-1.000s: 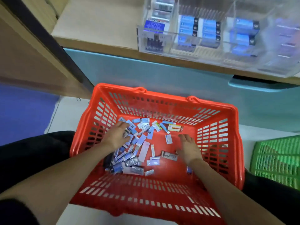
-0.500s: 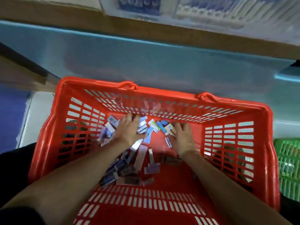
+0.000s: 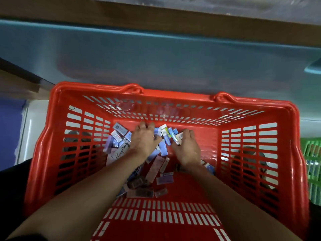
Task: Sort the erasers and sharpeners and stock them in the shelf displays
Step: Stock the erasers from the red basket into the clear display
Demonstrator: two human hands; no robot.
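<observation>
A red plastic basket [image 3: 284, 153] holds a loose pile of several small erasers [image 3: 163, 148] in blue, white and lilac wrappers. More dark and pink packets [image 3: 139, 184] lie nearer me. Both my arms reach into it. My left hand [image 3: 144, 139] lies palm-down on the far part of the pile, its fingers bent over the erasers. Just right of it, my right hand [image 3: 187, 147] pinches a white-labelled eraser [image 3: 178, 136] between thumb and forefinger. The shelf display is only a blurred clear strip [image 3: 208, 6] at the top edge.
A pale blue cabinet front [image 3: 156, 58] rises just behind the basket, under a wooden shelf edge [image 3: 69, 13]. A green basket [image 3: 312, 162] stands at the right edge. A blue floor mat [image 3: 10, 127] lies to the left.
My head has tipped down and closer, so the shelf display has slid out of view. Both hands moved from the middle of the basket to the far pile, closer together.
</observation>
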